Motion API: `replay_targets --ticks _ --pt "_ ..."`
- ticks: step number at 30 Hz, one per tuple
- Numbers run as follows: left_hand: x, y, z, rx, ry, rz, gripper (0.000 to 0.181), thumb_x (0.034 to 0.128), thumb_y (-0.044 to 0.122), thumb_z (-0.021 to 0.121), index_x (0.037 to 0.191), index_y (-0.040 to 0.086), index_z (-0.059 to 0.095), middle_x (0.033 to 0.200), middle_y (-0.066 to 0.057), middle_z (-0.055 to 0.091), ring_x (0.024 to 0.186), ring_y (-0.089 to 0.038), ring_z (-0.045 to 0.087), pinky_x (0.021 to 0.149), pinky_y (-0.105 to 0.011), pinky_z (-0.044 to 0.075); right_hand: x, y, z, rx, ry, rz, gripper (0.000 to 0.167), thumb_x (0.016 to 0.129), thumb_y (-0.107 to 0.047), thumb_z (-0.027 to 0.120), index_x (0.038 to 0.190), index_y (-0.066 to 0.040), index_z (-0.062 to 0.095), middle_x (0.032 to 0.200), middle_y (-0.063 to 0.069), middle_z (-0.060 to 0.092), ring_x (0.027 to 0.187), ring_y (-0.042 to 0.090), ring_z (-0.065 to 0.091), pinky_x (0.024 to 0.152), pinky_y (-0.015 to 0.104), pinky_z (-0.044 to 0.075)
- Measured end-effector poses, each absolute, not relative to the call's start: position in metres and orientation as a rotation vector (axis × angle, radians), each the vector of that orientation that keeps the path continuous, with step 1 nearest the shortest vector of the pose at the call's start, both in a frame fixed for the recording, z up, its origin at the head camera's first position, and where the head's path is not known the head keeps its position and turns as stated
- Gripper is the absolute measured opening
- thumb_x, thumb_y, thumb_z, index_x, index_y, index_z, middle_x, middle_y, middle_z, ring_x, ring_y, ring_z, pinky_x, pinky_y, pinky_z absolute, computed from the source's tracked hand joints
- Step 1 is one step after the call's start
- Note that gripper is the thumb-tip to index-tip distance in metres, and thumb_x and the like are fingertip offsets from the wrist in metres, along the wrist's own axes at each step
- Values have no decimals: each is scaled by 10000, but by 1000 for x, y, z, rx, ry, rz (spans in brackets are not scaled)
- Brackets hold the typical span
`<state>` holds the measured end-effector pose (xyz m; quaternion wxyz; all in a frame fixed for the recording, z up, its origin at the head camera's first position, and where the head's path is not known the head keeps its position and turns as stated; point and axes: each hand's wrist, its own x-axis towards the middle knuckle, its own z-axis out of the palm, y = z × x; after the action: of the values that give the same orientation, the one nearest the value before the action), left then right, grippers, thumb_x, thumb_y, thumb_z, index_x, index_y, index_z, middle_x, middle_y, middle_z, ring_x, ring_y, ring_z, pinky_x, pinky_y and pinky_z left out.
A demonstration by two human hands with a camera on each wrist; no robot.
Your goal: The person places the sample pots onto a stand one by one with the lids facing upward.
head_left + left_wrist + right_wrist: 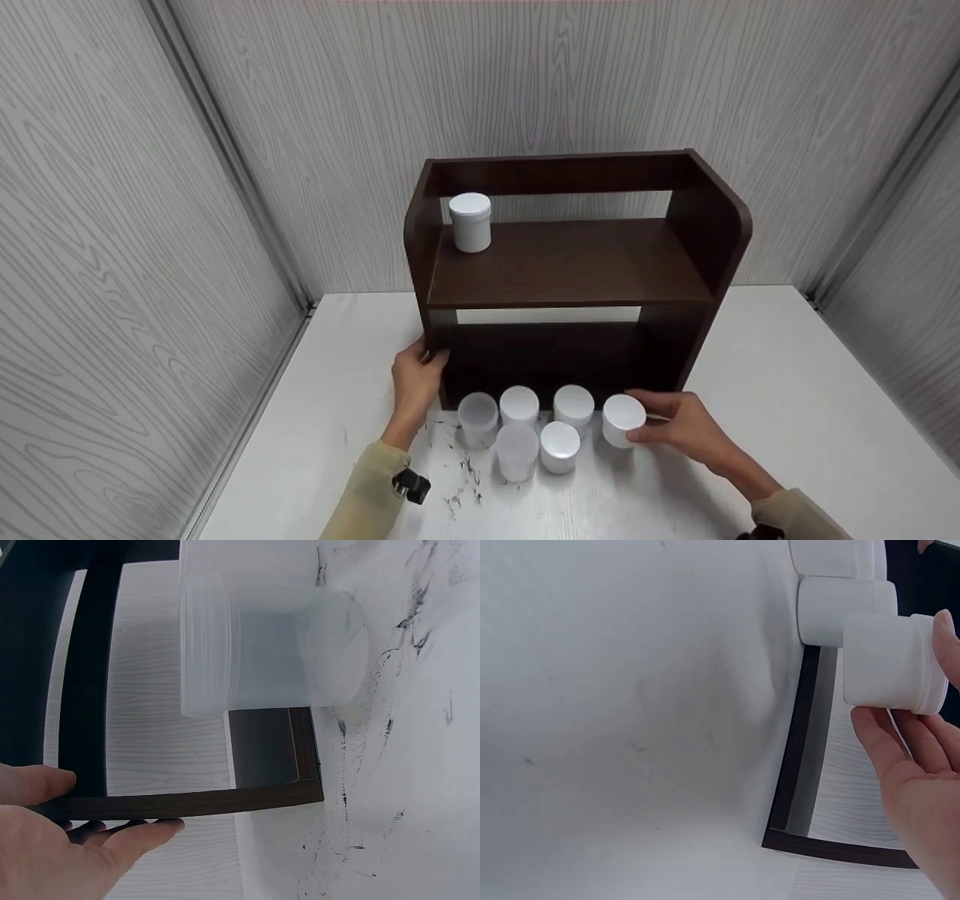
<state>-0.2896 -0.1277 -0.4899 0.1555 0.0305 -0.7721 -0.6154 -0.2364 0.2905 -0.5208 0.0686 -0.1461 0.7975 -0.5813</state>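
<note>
My left hand (416, 381) grips the front edge of the left side panel of a dark brown two-tier shelf (570, 262), thumb inside and fingers outside. In the left wrist view the thumb and fingers straddle that panel (187, 804). My right hand (694, 429) pinches a white lidded jar (623, 421) between thumb and fingers, near the shelf's front right. The right wrist view shows this jar (889, 661) upright and seemingly a little above the table. To its left stand white jars (574, 405) and two translucent jars (517, 451), partly overlapping in view.
Another white jar (471, 223) stands at the left end of the upper shelf board (585, 262). Dark scuff marks (466, 474) streak the white table (352, 330) near the jars. Grey wood-grain walls (525, 75) enclose the back and sides.
</note>
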Motion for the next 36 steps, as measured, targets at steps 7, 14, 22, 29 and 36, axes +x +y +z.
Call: replay_targets --ticks 7,14,22,29,36 --pt "-289 -129 -488 74 -2211 -1764 491 998 93 673 1444 -87 572 1406 -237 627 1301 -379 601 1042 -470 519 -231 287 -507 -426 2382 -1777 687 816 -110 913 1420 47 626 1374 212 661 1252 392 645 941 314 574" --pt "-290 -129 -488 99 -2205 -1745 459 986 98 688 1404 -79 620 1378 -238 648 1270 -376 624 1022 -476 533 -228 282 -491 -430 2397 -1774 655 803 -108 921 1389 27 662 1326 186 697 1204 323 681 926 325 582" --pt "-289 -127 -488 124 -2226 -1742 499 986 129 695 1433 -70 596 1403 -221 637 1286 -348 616 1025 -456 531 -223 274 -470 -435 2406 -1771 669 792 -112 933 1382 44 660 1283 187 716 1111 190 719 896 303 586" --pt "-289 -126 -489 112 -2227 -1721 461 987 91 673 1406 -89 610 1354 -249 658 1249 -372 636 1019 -474 532 -222 267 -455 -475 2354 -1819 673 790 -77 927 1380 78 643 1269 213 715 1102 209 730 891 321 596" --pt "-289 -125 -488 88 -2210 -1734 434 993 60 658 1395 -98 613 1324 -252 672 1213 -373 653 996 -477 543 -224 261 -447 -480 2351 -1827 667 779 -73 934 1371 63 658 1267 202 719 1115 210 725 894 319 595"
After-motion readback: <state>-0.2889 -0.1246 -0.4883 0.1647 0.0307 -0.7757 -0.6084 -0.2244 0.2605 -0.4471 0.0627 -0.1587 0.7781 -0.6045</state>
